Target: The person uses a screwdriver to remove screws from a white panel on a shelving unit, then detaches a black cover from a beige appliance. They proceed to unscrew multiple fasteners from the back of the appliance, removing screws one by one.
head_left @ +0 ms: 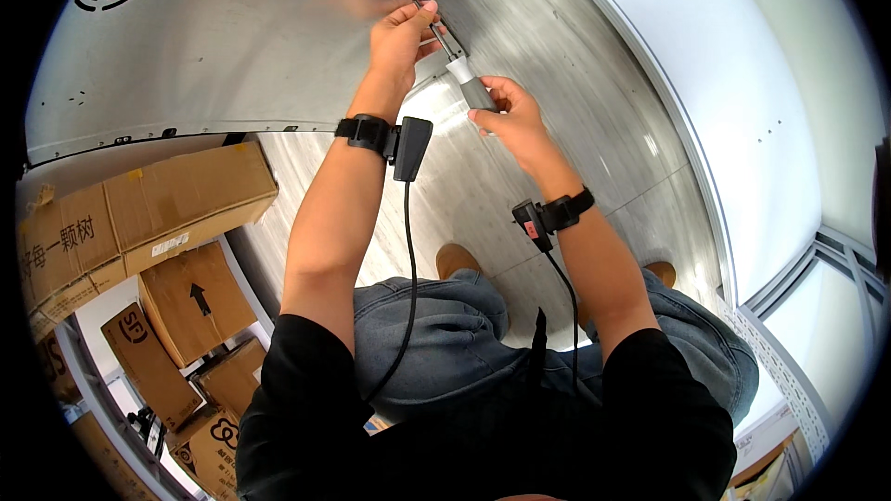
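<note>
Grey screwdriver handle point(477, 94) grasped by right hand point(516, 121); left hand point(397, 42) pinching slim metal shaft point(449, 46).

Shiny metal, dull plastic, creased cloth.
By the left hand point(401, 35), smooth metal panel point(251, 46) and shiny metal rod point(445, 46); in the right hand point(510, 114), matt plastic handle point(475, 91); below both, wrinkly cloth jeans point(436, 329) and shiny floor point(594, 83).

2 hands point(397, 43), 1 screwdriver point(475, 91), 2 wrist units point(412, 150), 2 shoes point(455, 261). Below metal panel point(251, 37): at least 5 boxes point(197, 301), exact count unclear.
</note>
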A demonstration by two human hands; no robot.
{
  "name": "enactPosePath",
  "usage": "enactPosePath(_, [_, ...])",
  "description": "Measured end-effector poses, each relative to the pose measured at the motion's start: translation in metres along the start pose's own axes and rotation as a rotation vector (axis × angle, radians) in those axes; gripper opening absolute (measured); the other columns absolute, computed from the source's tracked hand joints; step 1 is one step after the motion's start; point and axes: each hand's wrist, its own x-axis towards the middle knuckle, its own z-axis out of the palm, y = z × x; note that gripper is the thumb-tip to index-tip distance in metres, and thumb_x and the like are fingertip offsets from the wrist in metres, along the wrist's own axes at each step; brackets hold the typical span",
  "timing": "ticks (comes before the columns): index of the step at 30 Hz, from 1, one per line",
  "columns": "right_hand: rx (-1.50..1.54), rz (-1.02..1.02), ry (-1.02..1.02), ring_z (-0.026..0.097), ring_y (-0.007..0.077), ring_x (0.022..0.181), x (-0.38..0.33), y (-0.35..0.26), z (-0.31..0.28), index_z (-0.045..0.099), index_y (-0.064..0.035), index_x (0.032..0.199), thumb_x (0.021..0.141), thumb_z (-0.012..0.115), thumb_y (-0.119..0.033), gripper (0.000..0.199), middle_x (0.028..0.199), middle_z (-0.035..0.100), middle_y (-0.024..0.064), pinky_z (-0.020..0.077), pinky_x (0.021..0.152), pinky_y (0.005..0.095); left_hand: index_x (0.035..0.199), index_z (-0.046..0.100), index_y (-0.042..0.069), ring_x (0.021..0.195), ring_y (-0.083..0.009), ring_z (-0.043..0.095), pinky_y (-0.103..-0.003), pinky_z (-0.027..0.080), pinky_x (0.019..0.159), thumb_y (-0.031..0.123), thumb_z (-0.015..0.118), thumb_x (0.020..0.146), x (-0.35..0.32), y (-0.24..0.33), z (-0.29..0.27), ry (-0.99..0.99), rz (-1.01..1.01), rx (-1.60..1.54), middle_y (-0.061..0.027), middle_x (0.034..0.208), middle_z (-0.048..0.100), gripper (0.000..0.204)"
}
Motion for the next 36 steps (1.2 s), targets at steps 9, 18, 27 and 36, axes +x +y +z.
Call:
enactPosePath(9, [0.302, 0.183, -0.064, 0.060, 0.0151, 0.087, -0.007, -0.015, -0.003, 0.049, -0.0036, 0.122, 0.085, 0.063, -0.017, 0.041, 0.100, 0.059, 0.0063, 0.0476, 0.069, 0.0304, 0.102, 0.059, 0.001, 0.074, -0.0159, 0.065, -0.028, 0.054, 0.066, 0.009, 0.055, 0.093, 0.006, -0.004, -0.004, -0.021, 0.001, -0.145, -0.0065, 0.087, 0.064, 0.013])
enactPosePath(18, [0.144, 0.061, -0.012, 0.057, 0.0133, 0.085, -0.008, -0.001, 0.002, 0.050, -0.0033, 0.120, 0.087, 0.060, -0.011, 0.036, 0.099, 0.057, 0.0062, 0.0490, 0.069, 0.0290, 0.108, 0.054, -0.001, 0.083, -0.0238, 0.064, -0.034, 0.055, 0.075, 0.021, 0.043, 0.098, -0.002, 0.004, -0.003, -0.026, -0.057, -0.204, -0.0127, 0.093, 0.062, 0.026])
enactPosePath(27, [0.276, 0.079, 0.051, 0.057, 0.0133, 0.076, -0.013, 0.007, -0.017, 0.052, -0.0016, 0.116, 0.085, 0.060, -0.011, 0.034, 0.094, 0.058, 0.0061, 0.0463, 0.063, 0.0277, 0.113, 0.051, 0.000, 0.081, -0.0278, 0.066, -0.037, 0.059, 0.070, 0.016, 0.042, 0.096, -0.006, -0.002, 0.019, -0.050, -0.046, -0.197, -0.0150, 0.095, 0.060, 0.025])
enactPosePath(36, [0.387, 0.124, 0.342, 0.053, 0.0100, 0.060, -0.046, 0.015, -0.099, 0.056, -0.0026, 0.108, 0.082, 0.067, -0.016, 0.031, 0.084, 0.059, 0.0047, 0.0388, 0.052, 0.0245, 0.112, 0.054, 0.001, 0.093, -0.0261, 0.065, -0.034, 0.057, 0.079, 0.015, 0.047, 0.096, 0.048, -0.050, 0.107, -0.441, -0.349, -0.164, -0.0106, 0.099, 0.061, 0.023])
